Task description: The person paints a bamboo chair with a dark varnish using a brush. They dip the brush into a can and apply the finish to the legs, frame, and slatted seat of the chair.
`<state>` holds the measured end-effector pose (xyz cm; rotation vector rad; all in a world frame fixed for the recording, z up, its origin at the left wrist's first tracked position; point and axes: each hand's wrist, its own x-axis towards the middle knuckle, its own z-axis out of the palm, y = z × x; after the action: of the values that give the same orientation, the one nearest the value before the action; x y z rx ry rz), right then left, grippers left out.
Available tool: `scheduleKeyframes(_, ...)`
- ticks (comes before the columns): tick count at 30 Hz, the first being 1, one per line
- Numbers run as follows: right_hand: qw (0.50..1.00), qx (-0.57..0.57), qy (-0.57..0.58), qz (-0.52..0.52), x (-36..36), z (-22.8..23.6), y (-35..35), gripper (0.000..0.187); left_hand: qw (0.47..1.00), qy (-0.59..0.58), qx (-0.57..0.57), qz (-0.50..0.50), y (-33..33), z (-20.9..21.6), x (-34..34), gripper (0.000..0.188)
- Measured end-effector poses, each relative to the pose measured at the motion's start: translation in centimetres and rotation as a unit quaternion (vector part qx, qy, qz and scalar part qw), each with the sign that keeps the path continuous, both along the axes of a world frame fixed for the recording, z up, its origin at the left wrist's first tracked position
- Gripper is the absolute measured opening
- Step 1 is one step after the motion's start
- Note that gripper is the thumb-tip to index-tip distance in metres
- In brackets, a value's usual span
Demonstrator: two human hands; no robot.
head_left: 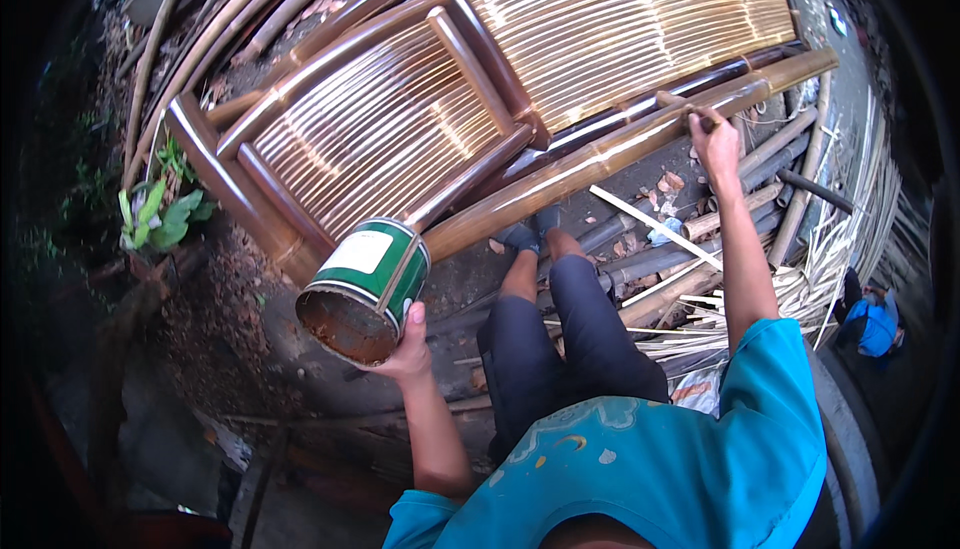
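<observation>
My left hand (405, 349) is wrapped round the lower side of a green tin can (375, 259) with a white label. The can is tilted, its brown-stained open end toward me. A tan strip runs down its side. To the right, my right hand (715, 144) is closed on a small brush (670, 100), partly hidden by the fingers, at the front rail. This long glossy bamboo rail (590, 171) belongs to a bamboo bench (365, 139) with a slatted surface. The can is in front of the bench's left end.
Bamboo poles (225, 24) lie at the far left, near a leafy plant (165, 214). Pale split strips (690, 319) and more poles (790, 164) litter the ground at right. My feet (530, 232) are close to the front rail. A blue item (878, 331) is at the far right.
</observation>
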<state>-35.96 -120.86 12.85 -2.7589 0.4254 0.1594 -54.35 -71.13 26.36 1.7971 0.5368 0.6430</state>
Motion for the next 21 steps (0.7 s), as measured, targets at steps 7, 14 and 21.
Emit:
scheduleKeyframes(7,0.947,0.253,0.138,0.139,-12.4,-2.2,35.3,0.028,0.997,0.018,0.011,0.073,4.1,1.9,-5.3,0.078)
scheduleKeyframes(14,0.841,0.410,0.301,0.186,-10.6,-4.2,39.6,0.024,0.988,0.017,0.074,0.131,6.4,2.1,-9.9,0.068)
scheduleKeyframes(21,0.899,-0.038,0.388,0.201,10.1,-5.6,16.0,0.036,0.982,0.028,0.005,0.189,4.9,0.2,-12.3,0.069)
